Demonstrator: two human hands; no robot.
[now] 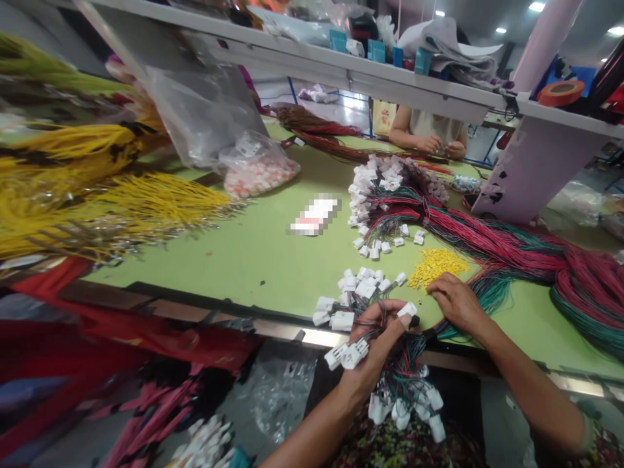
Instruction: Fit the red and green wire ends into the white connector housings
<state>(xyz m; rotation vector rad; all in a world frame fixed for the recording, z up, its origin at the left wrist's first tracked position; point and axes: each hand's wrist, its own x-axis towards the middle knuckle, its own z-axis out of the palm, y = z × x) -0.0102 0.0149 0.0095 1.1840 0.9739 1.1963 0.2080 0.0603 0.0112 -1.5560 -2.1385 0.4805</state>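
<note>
My left hand is closed around a bundle of thin wires with white plastic connectors. One white connector is pinched between its thumb and fingers. More connectors of this bundle fan out on the table side, and others dangle below the hand. At the near edge of a heap of tiny yellow pieces, my right hand has its fingertips drawn together on the table. Whatever may be between them is too small to make out. Red and green wires run under and behind that hand.
A thick red and green wire bundle with white connectors crosses the green table. Yellow wires lie left, beside a bag of orange-and-white parts. Overhead runs a loaded shelf. Another person's hands are across the table.
</note>
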